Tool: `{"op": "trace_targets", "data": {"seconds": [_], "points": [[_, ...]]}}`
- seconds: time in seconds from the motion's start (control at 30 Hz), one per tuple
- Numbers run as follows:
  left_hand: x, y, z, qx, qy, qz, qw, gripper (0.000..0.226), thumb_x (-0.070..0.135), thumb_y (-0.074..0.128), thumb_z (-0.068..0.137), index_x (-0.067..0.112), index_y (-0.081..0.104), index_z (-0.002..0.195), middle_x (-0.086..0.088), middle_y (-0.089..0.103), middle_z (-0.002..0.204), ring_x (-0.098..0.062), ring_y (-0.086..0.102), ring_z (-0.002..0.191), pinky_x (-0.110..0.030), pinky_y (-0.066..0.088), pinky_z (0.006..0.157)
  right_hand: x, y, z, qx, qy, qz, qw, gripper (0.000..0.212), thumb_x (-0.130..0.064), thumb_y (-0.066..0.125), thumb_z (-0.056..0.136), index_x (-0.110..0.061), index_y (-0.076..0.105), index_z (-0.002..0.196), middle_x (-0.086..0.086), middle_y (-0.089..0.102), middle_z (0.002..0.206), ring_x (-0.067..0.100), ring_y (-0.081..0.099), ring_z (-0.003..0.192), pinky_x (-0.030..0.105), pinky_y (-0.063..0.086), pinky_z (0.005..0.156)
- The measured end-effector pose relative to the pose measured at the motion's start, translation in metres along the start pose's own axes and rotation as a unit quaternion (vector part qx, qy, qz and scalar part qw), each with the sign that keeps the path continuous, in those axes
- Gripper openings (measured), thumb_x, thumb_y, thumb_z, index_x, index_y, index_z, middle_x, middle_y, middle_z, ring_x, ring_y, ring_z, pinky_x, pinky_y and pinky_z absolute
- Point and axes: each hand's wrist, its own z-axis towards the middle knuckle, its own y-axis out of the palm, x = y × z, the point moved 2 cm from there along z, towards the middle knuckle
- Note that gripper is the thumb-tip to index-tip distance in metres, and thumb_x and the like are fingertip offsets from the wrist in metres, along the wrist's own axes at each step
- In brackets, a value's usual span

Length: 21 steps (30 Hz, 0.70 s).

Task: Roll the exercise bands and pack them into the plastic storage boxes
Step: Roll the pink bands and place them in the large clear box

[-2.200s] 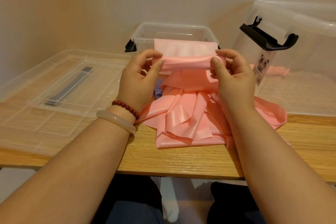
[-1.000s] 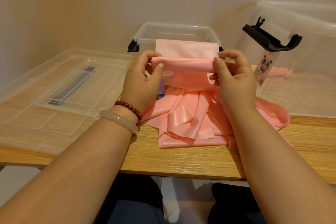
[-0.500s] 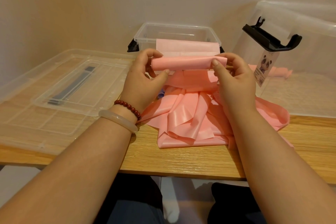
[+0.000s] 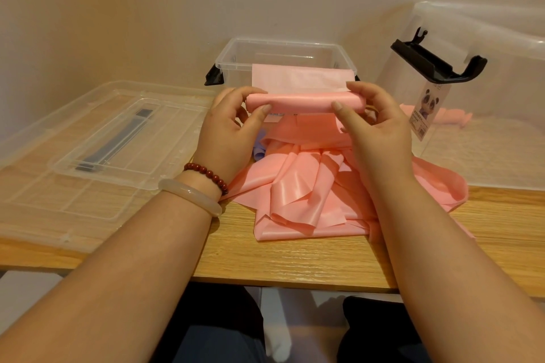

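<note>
Gripping opposite ends of the pink exercise band roll [image 4: 300,102], the left hand [image 4: 227,132] and right hand [image 4: 374,127] hold it level above the wooden surface [image 4: 295,259]. Each thumb presses the roll's near side, and the curled fingers [image 4: 358,88] wrap over its top and far side. The unrolled remainder [image 4: 300,186] hangs down into a crumpled pile on the surface, in front of the small clear storage box [image 4: 283,53].
</note>
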Motion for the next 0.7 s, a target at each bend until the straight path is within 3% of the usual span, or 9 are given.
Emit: {"op": "trace_targets", "data": {"seconds": [0.07,0.17,0.27,0.37,0.47,0.6,0.7], "points": [[0.0007,-0.0003,-0.0007,-0.003,-0.01,-0.014,1.0,0.021,0.025,0.058,0.095,0.036,0.051,0.111,0.018,0.051,0.101,-0.001,0.052,0.084,-0.009,0.045,0.074,0.0011,0.0002,0.0003,-0.009,-0.002,-0.004,1.0,0.033,-0.026,0.074,0.084,-0.034,0.064,0.115,0.002,0.062,0.12,0.012,0.064,0.1,0.025,0.056,0.082],[0.0026,-0.001,-0.0016,-0.004,-0.022,-0.039,0.999,0.027,0.026,0.056,0.096,0.044,0.044,0.113,0.007,0.055,0.097,-0.005,0.053,0.08,-0.009,0.045,0.068,0.0016,-0.0003,0.0007,0.003,0.004,-0.004,1.0,0.021,-0.031,0.073,0.085,-0.034,0.068,0.105,0.005,0.065,0.111,0.014,0.064,0.09,0.023,0.053,0.073],[0.0042,-0.0013,-0.0025,-0.009,-0.006,-0.019,1.0,0.019,0.026,0.054,0.097,0.039,0.046,0.11,0.013,0.052,0.094,-0.001,0.051,0.079,-0.008,0.044,0.067,0.0009,-0.0002,0.0009,0.014,-0.006,-0.017,1.0,0.009,-0.033,0.071,0.086,-0.037,0.068,0.094,0.008,0.065,0.105,0.013,0.06,0.084,0.021,0.047,0.067],[0.0022,0.0001,-0.0024,-0.022,-0.004,-0.016,1.0,0.017,0.026,0.057,0.095,0.036,0.049,0.106,0.013,0.053,0.1,-0.004,0.053,0.085,-0.011,0.045,0.069,0.0003,0.0007,0.0017,0.028,-0.015,-0.032,0.999,0.006,-0.032,0.07,0.087,-0.035,0.066,0.091,0.002,0.062,0.107,0.016,0.061,0.092,0.031,0.055,0.072],[0.0027,0.0013,-0.0023,-0.04,-0.007,-0.022,0.999,0.031,0.023,0.068,0.088,0.041,0.048,0.104,0.007,0.054,0.107,-0.007,0.054,0.082,-0.012,0.047,0.071,-0.0004,0.0005,0.0013,0.039,-0.017,-0.036,0.998,0.006,-0.034,0.068,0.087,-0.038,0.064,0.09,-0.001,0.063,0.105,0.018,0.064,0.094,0.042,0.057,0.078],[0.0053,0.0002,-0.0021,-0.029,0.003,-0.013,0.999,0.023,0.02,0.063,0.091,0.039,0.052,0.099,0.015,0.052,0.1,0.004,0.05,0.085,-0.007,0.041,0.072,-0.0005,-0.0003,0.0001,0.035,0.002,0.006,0.999,0.018,-0.024,0.066,0.091,-0.029,0.061,0.107,-0.001,0.065,0.104,0.013,0.067,0.084,0.029,0.058,0.065],[0.0044,0.001,-0.0018,-0.02,0.009,-0.006,1.0,0.015,0.022,0.063,0.091,0.035,0.057,0.094,0.019,0.046,0.097,0.007,0.046,0.076,-0.004,0.039,0.069,-0.0004,0.0004,-0.0004,0.028,-0.008,0.004,1.0,0.013,-0.023,0.063,0.093,-0.03,0.063,0.103,0.007,0.063,0.111,0.01,0.066,0.08,0.019,0.052,0.058]]}}
